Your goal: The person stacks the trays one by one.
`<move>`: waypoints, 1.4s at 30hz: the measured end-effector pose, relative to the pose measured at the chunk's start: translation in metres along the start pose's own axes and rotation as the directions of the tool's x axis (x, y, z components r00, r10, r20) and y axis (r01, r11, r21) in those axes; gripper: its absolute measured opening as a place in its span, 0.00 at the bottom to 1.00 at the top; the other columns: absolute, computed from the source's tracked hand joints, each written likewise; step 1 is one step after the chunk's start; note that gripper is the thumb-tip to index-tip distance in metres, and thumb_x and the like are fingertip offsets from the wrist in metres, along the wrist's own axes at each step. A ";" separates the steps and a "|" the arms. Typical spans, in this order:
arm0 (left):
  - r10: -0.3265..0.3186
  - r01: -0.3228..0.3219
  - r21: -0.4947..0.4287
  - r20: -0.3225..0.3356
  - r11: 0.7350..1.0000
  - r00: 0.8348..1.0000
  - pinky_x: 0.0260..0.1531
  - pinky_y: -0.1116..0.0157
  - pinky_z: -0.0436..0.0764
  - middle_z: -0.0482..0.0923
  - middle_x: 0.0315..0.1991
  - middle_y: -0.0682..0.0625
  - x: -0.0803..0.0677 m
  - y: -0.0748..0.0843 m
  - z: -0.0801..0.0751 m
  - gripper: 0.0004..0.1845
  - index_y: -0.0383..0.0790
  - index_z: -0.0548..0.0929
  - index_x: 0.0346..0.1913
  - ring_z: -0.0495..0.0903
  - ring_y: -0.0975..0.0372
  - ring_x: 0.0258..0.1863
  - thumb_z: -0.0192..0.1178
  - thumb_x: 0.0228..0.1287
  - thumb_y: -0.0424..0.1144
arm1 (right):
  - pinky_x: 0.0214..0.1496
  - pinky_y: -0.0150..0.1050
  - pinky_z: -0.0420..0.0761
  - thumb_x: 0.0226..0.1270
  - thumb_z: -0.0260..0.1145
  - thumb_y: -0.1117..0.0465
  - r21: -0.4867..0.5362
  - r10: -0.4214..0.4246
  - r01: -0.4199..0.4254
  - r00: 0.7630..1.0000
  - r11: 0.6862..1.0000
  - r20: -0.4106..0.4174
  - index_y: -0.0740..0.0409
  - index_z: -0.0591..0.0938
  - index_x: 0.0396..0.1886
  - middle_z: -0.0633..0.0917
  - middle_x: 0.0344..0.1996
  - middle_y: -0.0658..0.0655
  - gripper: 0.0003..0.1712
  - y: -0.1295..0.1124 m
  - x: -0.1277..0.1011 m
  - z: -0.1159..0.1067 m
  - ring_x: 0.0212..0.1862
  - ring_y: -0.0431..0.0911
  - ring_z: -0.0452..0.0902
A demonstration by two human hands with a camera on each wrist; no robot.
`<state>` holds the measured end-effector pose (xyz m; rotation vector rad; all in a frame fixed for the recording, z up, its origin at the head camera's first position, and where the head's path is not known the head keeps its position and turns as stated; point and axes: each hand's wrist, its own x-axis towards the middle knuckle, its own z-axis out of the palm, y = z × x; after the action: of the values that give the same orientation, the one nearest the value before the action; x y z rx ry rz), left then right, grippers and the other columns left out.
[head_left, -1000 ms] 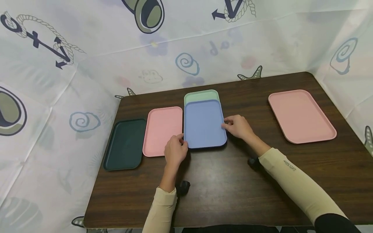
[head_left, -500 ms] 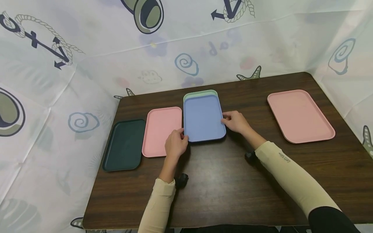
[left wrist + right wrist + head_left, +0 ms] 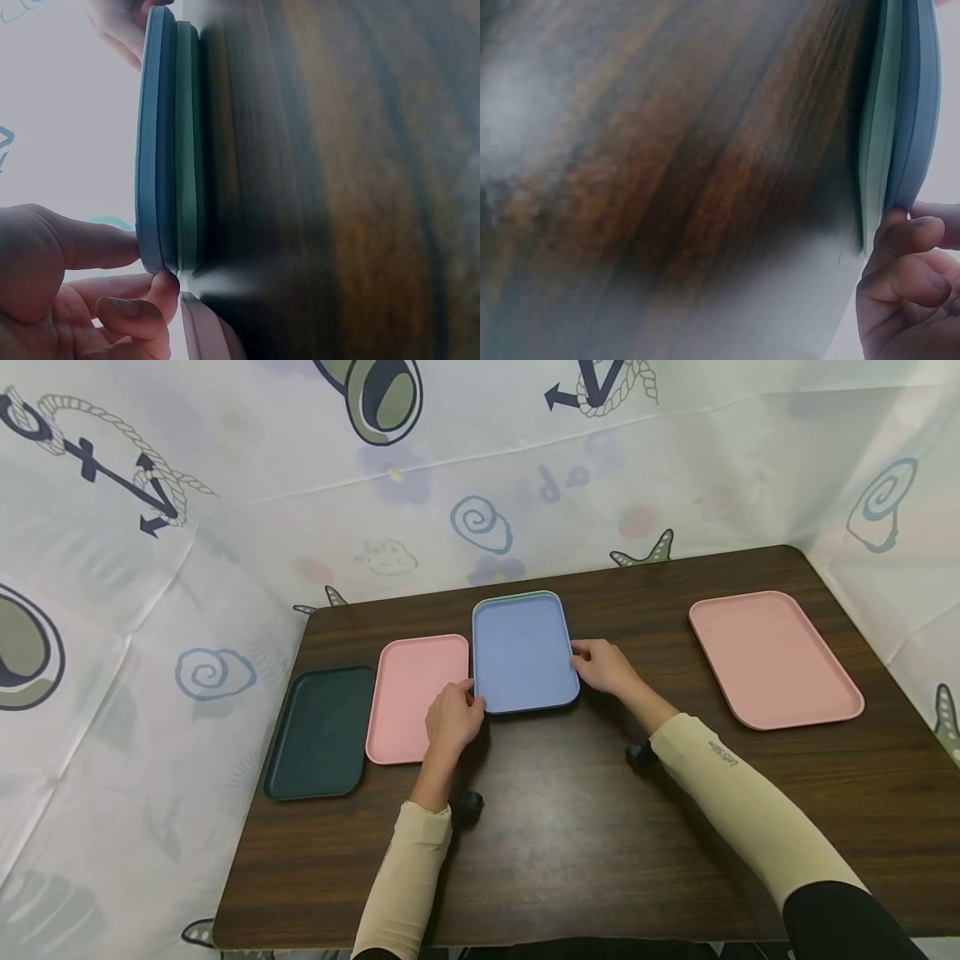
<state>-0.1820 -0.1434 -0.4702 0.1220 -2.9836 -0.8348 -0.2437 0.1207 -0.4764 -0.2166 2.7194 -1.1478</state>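
Observation:
A blue tray lies on top of a light green tray, of which only a thin rim shows at the far end. My left hand pinches the blue tray's near left corner, thumb on top. My right hand grips its right edge. In the left wrist view the blue tray sits stacked on the green tray, with my left hand at their corner. The right wrist view shows the blue tray over the green tray, with my right hand at the blue edge.
On the dark wooden table a small pink tray lies just left of the stack, with a dark green tray further left. A larger pink tray lies at the far right. Printed sheeting walls the table on three sides.
The blue tray has slid away from me over the green tray and now covers nearly all of it. Both hands moved forward with it.

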 end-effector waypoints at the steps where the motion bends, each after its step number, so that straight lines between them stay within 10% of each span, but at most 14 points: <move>1: 0.002 -0.002 0.003 -0.003 1.000 1.000 0.29 0.55 0.75 0.79 0.30 0.49 0.001 0.000 0.000 0.20 0.40 0.83 0.58 0.77 0.54 0.30 0.59 0.64 0.39 | 0.40 0.45 0.72 0.74 0.56 0.60 -0.001 0.004 -0.004 1.000 1.000 0.003 0.67 0.71 0.67 0.81 0.39 0.63 0.26 0.000 0.000 0.000 0.36 0.52 0.73; 28: -0.004 0.004 -0.012 -0.014 1.000 1.000 0.32 0.54 0.75 0.79 0.28 0.49 0.013 0.001 0.007 0.21 0.39 0.83 0.58 0.77 0.54 0.32 0.59 0.64 0.41 | 0.52 0.51 0.73 0.75 0.53 0.59 0.036 0.024 -0.026 0.998 0.999 0.057 0.65 0.67 0.71 0.80 0.52 0.65 0.29 -0.001 -0.003 -0.005 0.47 0.54 0.74; 42: -0.032 0.017 -0.114 -0.135 0.993 0.990 0.32 0.55 0.74 0.78 0.33 0.50 -0.030 -0.019 -0.005 0.20 0.44 0.84 0.57 0.77 0.55 0.31 0.60 0.65 0.44 | 0.37 0.43 0.70 0.73 0.58 0.58 0.072 -0.003 0.005 1.000 0.997 -0.021 0.63 0.74 0.66 0.80 0.40 0.59 0.25 0.003 -0.018 -0.011 0.37 0.51 0.72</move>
<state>-0.1503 -0.1601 -0.4762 0.2034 -2.8061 -0.9536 -0.2283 0.1342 -0.4693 -0.2013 2.6909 -1.2531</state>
